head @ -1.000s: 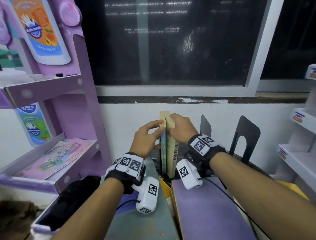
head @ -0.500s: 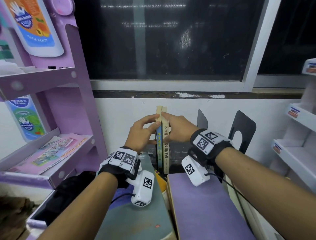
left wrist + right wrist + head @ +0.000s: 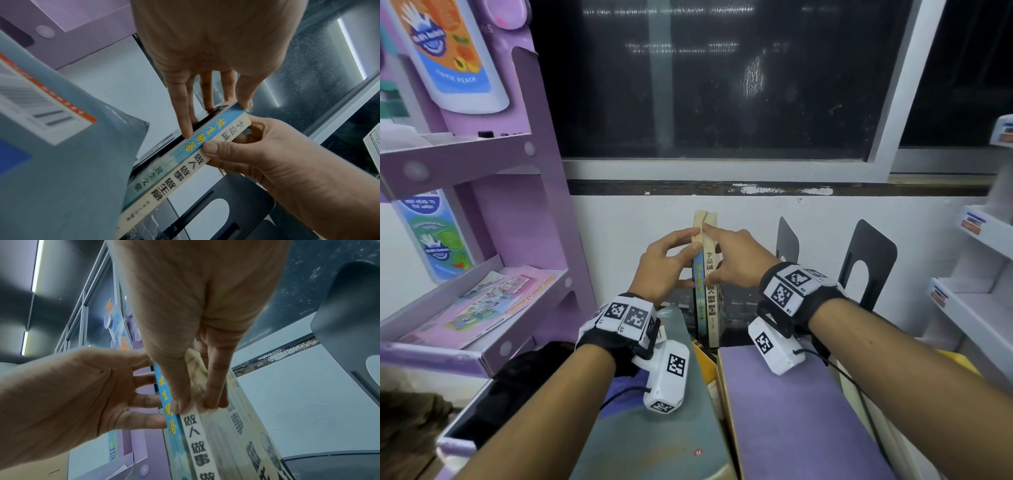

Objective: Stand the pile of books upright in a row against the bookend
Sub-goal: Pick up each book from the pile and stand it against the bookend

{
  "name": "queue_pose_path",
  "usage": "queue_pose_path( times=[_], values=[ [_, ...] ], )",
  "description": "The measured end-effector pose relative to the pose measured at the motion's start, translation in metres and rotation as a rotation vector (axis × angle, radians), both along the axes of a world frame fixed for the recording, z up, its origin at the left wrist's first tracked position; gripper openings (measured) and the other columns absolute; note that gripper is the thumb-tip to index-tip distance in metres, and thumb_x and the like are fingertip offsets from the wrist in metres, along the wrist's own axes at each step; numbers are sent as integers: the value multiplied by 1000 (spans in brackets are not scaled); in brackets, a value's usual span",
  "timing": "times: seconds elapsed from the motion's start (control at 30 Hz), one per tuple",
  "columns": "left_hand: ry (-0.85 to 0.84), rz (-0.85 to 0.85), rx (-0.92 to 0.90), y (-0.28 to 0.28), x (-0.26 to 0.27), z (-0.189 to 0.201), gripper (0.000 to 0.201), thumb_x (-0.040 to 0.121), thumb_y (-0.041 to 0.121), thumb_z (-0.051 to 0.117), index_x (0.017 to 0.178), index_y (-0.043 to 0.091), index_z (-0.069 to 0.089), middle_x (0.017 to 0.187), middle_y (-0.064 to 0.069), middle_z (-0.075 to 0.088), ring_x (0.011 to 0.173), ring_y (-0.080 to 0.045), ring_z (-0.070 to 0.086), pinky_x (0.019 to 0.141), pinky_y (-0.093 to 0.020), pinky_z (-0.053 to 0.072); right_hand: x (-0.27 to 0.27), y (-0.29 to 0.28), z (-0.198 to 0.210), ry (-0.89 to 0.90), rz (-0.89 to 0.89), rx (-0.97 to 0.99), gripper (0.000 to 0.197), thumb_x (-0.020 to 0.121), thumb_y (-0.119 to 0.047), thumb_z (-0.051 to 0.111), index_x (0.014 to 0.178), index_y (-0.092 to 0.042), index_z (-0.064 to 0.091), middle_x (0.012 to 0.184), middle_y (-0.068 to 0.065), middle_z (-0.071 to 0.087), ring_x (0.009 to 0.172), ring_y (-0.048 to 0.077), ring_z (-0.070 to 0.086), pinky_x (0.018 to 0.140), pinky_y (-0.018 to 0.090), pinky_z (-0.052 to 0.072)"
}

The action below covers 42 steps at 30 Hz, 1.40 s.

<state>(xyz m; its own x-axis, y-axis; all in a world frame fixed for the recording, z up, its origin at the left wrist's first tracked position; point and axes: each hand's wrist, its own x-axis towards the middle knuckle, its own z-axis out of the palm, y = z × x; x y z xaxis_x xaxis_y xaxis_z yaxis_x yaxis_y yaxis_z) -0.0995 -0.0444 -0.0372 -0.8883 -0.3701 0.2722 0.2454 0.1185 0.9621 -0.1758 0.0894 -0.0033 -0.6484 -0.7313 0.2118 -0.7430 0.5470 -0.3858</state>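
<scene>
Two books stand upright and pressed together between the hands: a blue-spined book (image 3: 699, 291) on the left and a cream-spined book (image 3: 711, 294) on the right, spines toward the person. The left hand (image 3: 659, 270) lies with straight fingers flat along the blue book's outer cover, thumb across the top corner. The right hand (image 3: 736, 265) pinches the cream book, thumb on the spine and fingers round its far cover, forefinger on the top edge. The nearer black bookend (image 3: 787, 240) stands just to the right of the pair, a gap showing between them; a second black bookend (image 3: 868, 260) is further right. More books lie flat nearer the person, a grey-green one (image 3: 654, 428) and a purple one (image 3: 791, 411).

The step in hand looks like squaring the pair and sliding it right. To do it well, keep both palms pressing inward so neither book tips, push low as well as high, and let go only once the cream cover meets the bookend
</scene>
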Motion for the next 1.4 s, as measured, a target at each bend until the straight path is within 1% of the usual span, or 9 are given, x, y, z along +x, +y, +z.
queue_pose_path(
  times=[0.27,0.43,0.57,0.63,0.8,0.87,1.1,1.2,1.4],
  values=[
    [1,37,-35,6,2,0,28,94,20,60,122,20,64,123,-2,63,93,-26,70,70,-50,60,8,6,-1,-14,7,-41,85,73,-19,81,143,-18,34,107,11,62,86,20,59,75,27,52],
    [-33,35,-47,6,7,1,28,96,21,57,123,22,61,123,-6,60,97,-25,68,69,-41,60,11,6,0,-77,0,22,99,74,-22,80,151,-24,16,119,15,60,107,27,60,85,33,51],
    [-84,25,-150,0,14,6,27,95,26,57,121,32,60,122,-7,60,107,-26,63,65,-28,55,18,13,4,-128,20,104,108,76,-24,79,152,-26,3,128,15,59,120,29,55,92,34,48],
    [-105,58,-206,-2,20,7,28,95,29,57,122,36,58,122,-3,59,109,-24,60,74,-31,53,23,18,6,-155,22,117,106,78,-24,78,152,-26,2,130,15,58,122,29,54,96,36,48],
    [-177,148,-275,-9,37,3,35,93,28,58,128,29,55,123,1,61,113,-21,57,97,-42,47,37,32,14,-188,10,201,109,82,-28,75,152,-24,-10,145,13,46,126,30,50,97,32,41],
    [-212,160,-284,-12,46,2,34,93,27,59,127,29,55,123,2,61,114,-21,56,100,-42,44,42,37,16,-188,0,211,113,82,-31,75,152,-24,-14,148,14,42,127,32,49,100,33,39],
    [-315,188,-318,-22,80,1,33,92,27,60,125,26,55,123,-1,61,112,-20,56,95,-35,40,59,47,22,-178,-19,229,101,84,-41,71,153,-26,-1,145,13,45,122,32,52,100,36,43],
    [-371,196,-335,-26,96,0,36,92,28,60,128,24,54,125,-2,59,113,-19,54,99,-36,39,71,48,23,-180,-20,252,94,85,-46,66,153,-25,4,149,11,40,128,30,48,101,36,39],
    [-484,197,-372,-29,126,-10,45,93,30,59,135,18,49,138,-5,50,114,-20,48,93,-33,37,95,38,14,-225,6,290,91,86,-54,61,154,-23,8,155,8,30,137,27,38,106,35,33]
  ],
)
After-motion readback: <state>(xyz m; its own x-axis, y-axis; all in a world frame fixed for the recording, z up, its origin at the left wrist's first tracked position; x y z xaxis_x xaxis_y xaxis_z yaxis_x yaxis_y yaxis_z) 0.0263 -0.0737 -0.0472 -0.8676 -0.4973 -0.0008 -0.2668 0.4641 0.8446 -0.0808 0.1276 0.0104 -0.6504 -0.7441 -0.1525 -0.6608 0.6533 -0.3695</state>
